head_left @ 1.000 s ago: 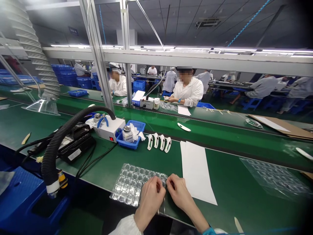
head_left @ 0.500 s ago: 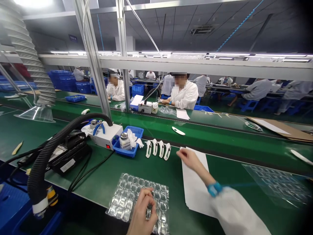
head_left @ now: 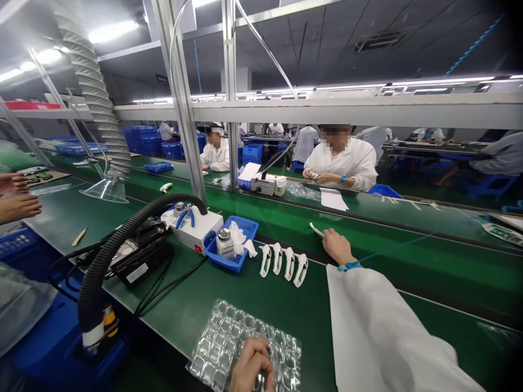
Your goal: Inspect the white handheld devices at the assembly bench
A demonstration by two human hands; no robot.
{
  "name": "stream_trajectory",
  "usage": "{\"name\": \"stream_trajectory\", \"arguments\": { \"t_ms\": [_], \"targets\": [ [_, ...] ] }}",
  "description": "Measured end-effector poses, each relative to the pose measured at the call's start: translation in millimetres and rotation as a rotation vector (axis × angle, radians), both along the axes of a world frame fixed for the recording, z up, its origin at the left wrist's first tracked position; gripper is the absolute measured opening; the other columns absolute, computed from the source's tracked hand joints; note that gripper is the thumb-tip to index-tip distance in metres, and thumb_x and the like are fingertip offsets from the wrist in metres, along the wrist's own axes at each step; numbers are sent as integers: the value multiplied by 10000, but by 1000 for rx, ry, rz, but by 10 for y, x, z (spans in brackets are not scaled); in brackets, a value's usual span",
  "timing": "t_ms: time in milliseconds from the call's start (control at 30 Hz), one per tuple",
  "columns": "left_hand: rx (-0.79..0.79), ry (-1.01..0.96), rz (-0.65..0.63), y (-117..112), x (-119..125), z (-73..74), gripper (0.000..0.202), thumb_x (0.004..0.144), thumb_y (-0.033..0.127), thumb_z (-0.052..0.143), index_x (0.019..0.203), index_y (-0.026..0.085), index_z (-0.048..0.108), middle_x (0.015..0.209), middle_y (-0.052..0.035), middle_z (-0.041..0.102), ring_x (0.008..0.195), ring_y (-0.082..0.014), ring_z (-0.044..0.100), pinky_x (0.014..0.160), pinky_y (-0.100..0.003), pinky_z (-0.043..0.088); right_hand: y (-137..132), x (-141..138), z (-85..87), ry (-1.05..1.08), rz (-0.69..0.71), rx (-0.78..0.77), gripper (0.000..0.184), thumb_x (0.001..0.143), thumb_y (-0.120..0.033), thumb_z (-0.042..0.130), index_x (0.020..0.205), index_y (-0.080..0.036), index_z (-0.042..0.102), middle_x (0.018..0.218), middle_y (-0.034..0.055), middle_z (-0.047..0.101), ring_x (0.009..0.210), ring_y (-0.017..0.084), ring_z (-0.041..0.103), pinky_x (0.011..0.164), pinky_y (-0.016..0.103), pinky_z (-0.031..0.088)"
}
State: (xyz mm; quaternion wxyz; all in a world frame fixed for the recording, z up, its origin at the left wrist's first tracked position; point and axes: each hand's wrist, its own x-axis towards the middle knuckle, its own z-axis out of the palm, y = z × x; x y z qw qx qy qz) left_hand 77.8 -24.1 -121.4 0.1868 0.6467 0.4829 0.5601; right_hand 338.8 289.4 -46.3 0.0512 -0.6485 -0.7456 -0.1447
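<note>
So, a slim white plastic strip (head_left: 315,229) sits at the far edge of the green tabletop (head_left: 310,326), clamped by the fingers (head_left: 324,234) of the right hand (head_left: 337,246). Open tabletop runs back to the left hand (head_left: 251,365), curled over a clear blister tray (head_left: 229,340) at the near edge; whether its fingers are clamped cannot be told.

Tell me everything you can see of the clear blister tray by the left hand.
The clear blister tray is thin, glossy moulded plastic with rows of square pockets. It lies flat and slightly skewed on the green conveyor belt, near the belt's front edge. The left hand is over its near end, hiding part of it.
</note>
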Motion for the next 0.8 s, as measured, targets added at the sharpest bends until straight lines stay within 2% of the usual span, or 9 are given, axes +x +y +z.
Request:
{"name": "stream_trajectory", "arguments": {
  "t_ms": [133,267,367,433,533,600,667,733,800],
  "targets": [
    [-69,3,-95,-22,-34,151,148,791,97,419,727,216,479,819,-39,480,958,-213,551,817,-329,474,-654,100,48,-100,103,68,235,942,-192,377,937,-107,596,931,111,595,771,201,599,660,314,391],
    [-203,55,-199,-67,-87,399,161,803,68,421,766,216,473,877,-38,497,953,-189,543,830,-315,469,-1396,377,-3,-171,146,67,260,921,-180,365,851,-122,608,843,96,594,677,207,587,620,325,359],
    [-339,108,-256,-101,-112,582,161,845,80,421,771,217,465,923,-37,504,945,-167,540,838,-298,465,-1788,455,-39,-94,193,86,239,914,-235,412,961,-109,609,912,129,602,737,247,589,641,348,389],
    [-389,122,-271,-105,-128,664,134,866,112,433,801,221,473,957,-37,511,954,-162,539,849,-296,467,-2006,305,-24,79,322,54,256,928,-280,422,1039,-122,590,979,139,593,837,263,577,696,364,418],
    [-362,175,-266,-45,-173,715,127,887,146,428,968,226,482,1052,-57,533,1029,-172,526,917,-325,461,-2323,-182,50,317,578,-162,238,957,-223,372,1020,-184,598,1026,103,578,915,224,545,771,346,432],
    [-322,259,-272,45,-216,711,322,886,110,384,1185,222,426,1209,-90,512,1170,-187,463,1013,-371,417,-2499,-524,109,336,687,-298,275,950,-152,350,1027,-222,605,1018,76,579,900,212,530,777,354,429],
    [-287,347,-311,161,-255,691,528,851,42,370,1339,241,332,1347,-86,458,1299,-201,351,1089,-422,346,-2607,-757,154,308,753,-366,326,920,-91,355,1073,-245,598,1017,66,586,895,218,517,784,381,422],
    [-258,406,-360,277,-274,663,606,802,-1,405,1341,274,373,1331,-50,503,1318,-222,330,1112,-471,305,-2639,-854,175,298,793,-400,390,891,-48,355,1133,-254,580,1047,69,595,915,227,509,793,399,417],
    [-224,451,-378,371,-271,637,482,798,5,437,1191,267,531,1191,-36,595,1231,-236,429,1100,-509,307,-2622,-855,172,331,832,-438,428,883,-26,342,1165,-254,569,1115,69,600,969,230,510,816,398,416]
  ]
}}
